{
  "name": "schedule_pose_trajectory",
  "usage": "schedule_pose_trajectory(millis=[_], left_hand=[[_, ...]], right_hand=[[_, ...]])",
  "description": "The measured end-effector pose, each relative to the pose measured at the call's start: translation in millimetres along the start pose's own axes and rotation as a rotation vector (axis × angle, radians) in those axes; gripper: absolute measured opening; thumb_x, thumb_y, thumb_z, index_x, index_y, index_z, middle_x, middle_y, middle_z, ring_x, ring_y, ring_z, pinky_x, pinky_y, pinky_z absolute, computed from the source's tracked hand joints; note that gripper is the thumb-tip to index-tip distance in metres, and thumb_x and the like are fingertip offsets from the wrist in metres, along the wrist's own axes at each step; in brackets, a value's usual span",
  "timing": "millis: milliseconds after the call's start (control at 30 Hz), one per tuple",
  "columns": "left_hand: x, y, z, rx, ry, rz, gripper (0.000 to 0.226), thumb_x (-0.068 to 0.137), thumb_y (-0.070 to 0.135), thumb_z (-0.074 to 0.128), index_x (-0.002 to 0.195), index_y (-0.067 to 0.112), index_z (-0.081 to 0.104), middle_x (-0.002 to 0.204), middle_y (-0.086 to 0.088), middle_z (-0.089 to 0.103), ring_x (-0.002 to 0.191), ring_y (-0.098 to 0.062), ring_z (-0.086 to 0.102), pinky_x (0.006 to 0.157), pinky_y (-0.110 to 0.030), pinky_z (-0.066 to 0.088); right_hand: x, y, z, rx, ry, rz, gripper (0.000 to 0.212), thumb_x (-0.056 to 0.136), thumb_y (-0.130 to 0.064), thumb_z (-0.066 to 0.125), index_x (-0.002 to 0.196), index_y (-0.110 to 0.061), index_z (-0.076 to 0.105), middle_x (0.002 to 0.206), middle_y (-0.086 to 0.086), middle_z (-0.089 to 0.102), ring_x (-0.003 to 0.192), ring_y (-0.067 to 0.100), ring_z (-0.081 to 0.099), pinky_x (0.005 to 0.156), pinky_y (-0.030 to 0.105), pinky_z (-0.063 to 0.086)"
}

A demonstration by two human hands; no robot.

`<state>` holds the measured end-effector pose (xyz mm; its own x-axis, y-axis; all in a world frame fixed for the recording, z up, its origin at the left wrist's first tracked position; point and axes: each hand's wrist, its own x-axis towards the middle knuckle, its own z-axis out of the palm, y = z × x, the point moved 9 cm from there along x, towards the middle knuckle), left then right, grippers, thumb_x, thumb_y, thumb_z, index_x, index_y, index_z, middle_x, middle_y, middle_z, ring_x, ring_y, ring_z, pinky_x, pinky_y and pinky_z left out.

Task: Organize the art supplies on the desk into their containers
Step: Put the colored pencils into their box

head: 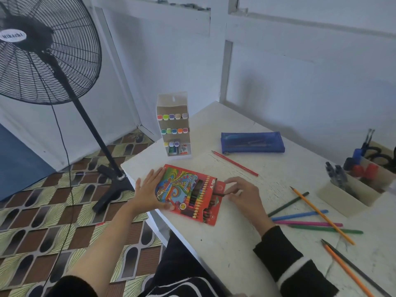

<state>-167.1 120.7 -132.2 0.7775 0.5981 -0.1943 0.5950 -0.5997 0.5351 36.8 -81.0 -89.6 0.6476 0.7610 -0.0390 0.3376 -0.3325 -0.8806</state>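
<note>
Left hand (150, 189) lies flat, fingers straight and together, bare forearm reaching forward. Right hand (244, 195) is palm down, fingertips pinching a dark pencil (220, 194), wrist in a black sleeve (285, 251).

Pale white panelled walls (300, 71) meet in a corner. A black pedestal fan (42, 46) stands on the brown-and-green patterned floor (42, 211), left of the white desk (235, 243).

White desk (225, 254) with pencil box (186, 189), pouch (252, 142)
</note>
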Motion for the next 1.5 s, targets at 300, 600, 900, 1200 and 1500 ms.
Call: schedule_pose_trajectory(millis=[300,600,900,1200,1500], left_hand=[[1,-2,0,0.013,-0.003,-0.016,0.121,0.055,0.068,0.063,0.149,0.034,-0.005,0.159,0.008,-0.001,0.146,-0.013,-0.011,0.111,-0.046,-0.020],[0,0,0,0.008,-0.010,-0.009,0.119,0.056,0.068,0.064,0.146,0.037,-0.007,0.159,0.009,-0.002,0.145,-0.012,-0.012,0.111,-0.046,-0.020],[-1,0,-2,-0.014,0.005,-0.007,0.129,0.043,0.079,0.057,0.148,0.037,-0.004,0.159,0.010,0.001,0.145,-0.011,-0.012,0.111,-0.046,-0.019],[-1,0,-1,-0.016,0.008,-0.001,0.127,0.045,0.078,0.059,0.148,0.038,-0.004,0.159,0.010,0.001,0.144,-0.009,-0.012,0.111,-0.046,-0.020],[-1,1,-1,-0.026,0.011,-0.002,0.124,0.049,0.073,0.062,0.149,0.035,-0.002,0.159,0.009,0.001,0.144,-0.009,-0.012,0.111,-0.046,-0.020]], right_hand=[[16,-2,44,-0.086,-0.070,-0.066,0.019,0.080,-0.003,0.070,0.094,-0.015,0.067,0.090,-0.020,0.058,0.075,-0.011,0.060,0.065,0.000,0.044],[57,-17,-8,-0.298,0.073,-0.163,0.007,0.088,-0.017,0.064,0.094,-0.019,0.066,0.085,-0.006,0.062,0.082,0.012,0.054,0.075,0.024,0.040],[113,5,-22,-0.581,0.093,-0.042,0.015,0.091,-0.019,0.057,0.096,-0.007,0.064,0.106,0.008,0.050,0.095,0.023,0.052,0.077,0.030,0.040],[84,-22,-46,-0.113,0.142,-0.093,0.011,0.084,-0.005,0.066,0.094,-0.007,0.061,0.082,0.004,0.062,0.064,0.006,0.052,0.060,0.011,0.039],[7,8,-55,0.519,0.231,0.112,0.014,0.100,-0.021,0.041,0.098,-0.010,0.050,0.082,0.013,0.069,0.064,0.027,0.068,0.057,0.029,0.057]])
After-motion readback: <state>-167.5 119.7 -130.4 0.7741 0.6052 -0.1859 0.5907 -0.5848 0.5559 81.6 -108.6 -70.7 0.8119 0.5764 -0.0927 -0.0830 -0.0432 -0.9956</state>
